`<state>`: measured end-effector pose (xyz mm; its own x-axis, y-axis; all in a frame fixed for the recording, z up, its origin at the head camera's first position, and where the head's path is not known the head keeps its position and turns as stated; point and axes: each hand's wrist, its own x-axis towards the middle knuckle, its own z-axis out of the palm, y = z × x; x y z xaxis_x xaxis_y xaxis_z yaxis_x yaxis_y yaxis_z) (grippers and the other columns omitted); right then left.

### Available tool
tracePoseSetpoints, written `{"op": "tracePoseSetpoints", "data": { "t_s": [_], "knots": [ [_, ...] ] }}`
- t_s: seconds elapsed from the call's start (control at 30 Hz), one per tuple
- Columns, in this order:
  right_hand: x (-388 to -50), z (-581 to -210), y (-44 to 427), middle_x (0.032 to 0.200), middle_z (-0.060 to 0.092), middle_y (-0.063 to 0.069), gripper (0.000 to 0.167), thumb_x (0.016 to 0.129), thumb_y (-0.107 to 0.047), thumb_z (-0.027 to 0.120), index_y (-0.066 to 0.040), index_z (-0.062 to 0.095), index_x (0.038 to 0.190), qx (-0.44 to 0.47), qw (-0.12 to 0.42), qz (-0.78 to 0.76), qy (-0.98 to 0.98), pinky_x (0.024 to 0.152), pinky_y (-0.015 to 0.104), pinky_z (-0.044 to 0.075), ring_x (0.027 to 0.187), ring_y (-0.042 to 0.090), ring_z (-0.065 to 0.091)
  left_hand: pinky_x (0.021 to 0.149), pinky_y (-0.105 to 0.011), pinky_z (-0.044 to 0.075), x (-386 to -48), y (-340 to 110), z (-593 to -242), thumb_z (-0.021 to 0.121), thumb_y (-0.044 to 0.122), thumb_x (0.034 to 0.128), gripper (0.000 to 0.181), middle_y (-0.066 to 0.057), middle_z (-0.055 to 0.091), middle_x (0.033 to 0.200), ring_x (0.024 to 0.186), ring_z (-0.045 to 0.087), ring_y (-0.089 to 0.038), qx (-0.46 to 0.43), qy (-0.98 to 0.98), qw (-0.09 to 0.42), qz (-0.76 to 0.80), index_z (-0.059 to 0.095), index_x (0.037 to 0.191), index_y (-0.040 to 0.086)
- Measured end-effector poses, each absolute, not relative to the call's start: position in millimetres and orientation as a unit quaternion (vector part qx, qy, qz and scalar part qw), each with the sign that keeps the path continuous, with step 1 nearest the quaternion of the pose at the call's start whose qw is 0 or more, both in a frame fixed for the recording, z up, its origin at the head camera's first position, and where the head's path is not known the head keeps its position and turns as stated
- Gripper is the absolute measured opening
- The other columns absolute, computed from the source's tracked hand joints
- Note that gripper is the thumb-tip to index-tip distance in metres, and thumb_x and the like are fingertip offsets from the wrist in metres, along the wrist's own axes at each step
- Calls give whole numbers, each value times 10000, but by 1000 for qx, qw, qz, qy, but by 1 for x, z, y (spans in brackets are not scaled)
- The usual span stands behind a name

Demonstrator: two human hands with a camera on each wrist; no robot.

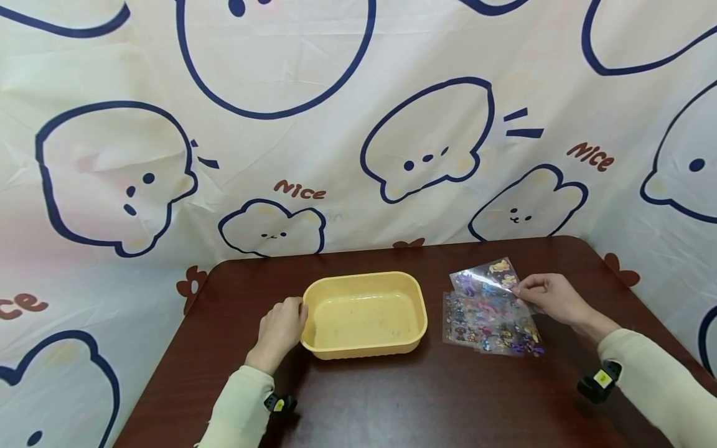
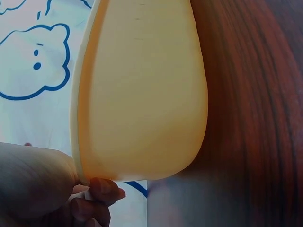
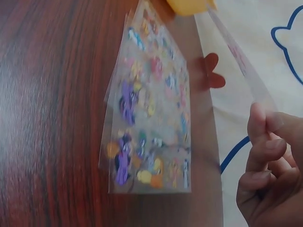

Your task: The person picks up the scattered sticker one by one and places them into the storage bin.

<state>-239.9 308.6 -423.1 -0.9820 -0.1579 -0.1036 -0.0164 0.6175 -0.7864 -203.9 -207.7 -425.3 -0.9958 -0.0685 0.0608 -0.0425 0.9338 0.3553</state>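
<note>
A shallow yellow plastic tray (image 1: 364,317) rests on the table with bare floor showing inside. My left hand (image 1: 282,328) grips the rim at its left end; in the left wrist view the thumb and curled fingers (image 2: 105,189) close round that edge. To the tray's right lies a loose pile of clear sticker sheets (image 1: 487,326) printed with small colourful cartoon figures. Between thumb and forefinger, my right hand (image 1: 554,300) pinches one clear sticker sheet (image 1: 483,279) by its edge. That sheet is raised and tilted above the pile, seen nearly edge-on in the right wrist view.
The dark brown wooden table (image 1: 386,398) has rounded far corners. Behind and beside it hangs a pale cloth (image 1: 347,155) with blue-outlined cartoon drawings. A small black device with a yellow label sits at the left wrist (image 1: 280,404) and another at the right wrist (image 1: 600,381).
</note>
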Motion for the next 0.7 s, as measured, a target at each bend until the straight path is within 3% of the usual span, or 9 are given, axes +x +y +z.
{"op": "tracePoseSetpoints", "data": {
  "t_s": [0.33,0.47,0.7],
  "knots": [
    [-231,-413,293,815,743,126,360,1032,-292,588,57,641,1104,-70,53,-447,890,643,302,508,579,169,517,597,-414,499,-204,-208,-424,584,212,1015,295,-168,733,918,678,639,-225,33,-982,42,-180,688,1186,-5],
    [-227,-410,286,823,749,111,340,1025,-272,601,56,644,1103,-74,51,-453,887,594,297,478,553,143,478,604,-418,502,-204,-208,-424,574,217,1019,304,-171,735,936,692,647,-231,34,-982,39,-182,682,1196,-6],
    [-221,-407,277,834,753,153,324,1014,-261,620,55,655,1076,-87,45,-457,884,559,284,455,574,164,525,557,-364,450,-205,-209,-426,580,219,1017,268,-126,693,820,625,585,-200,38,-980,33,-192,698,1113,-1]
  ]
}}
